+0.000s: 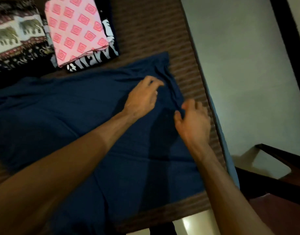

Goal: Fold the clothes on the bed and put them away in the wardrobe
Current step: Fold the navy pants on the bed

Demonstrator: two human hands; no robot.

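bed (184, 53) | brown striped cover; navy garment (69, 116) spread; folded clothes (74, 28) beside

One bed (145, 31) with a brown striped cover. Four pieces of clothing lie on it: one dark blue garment (78, 124) spread flat, one folded pink patterned cloth (76, 29), one folded black piece with white print (110, 48) under the pink one, and one folded elephant-print cloth (15, 34). Two hands: one left hand (142, 97), one right hand (193, 122). Two bare forearms.
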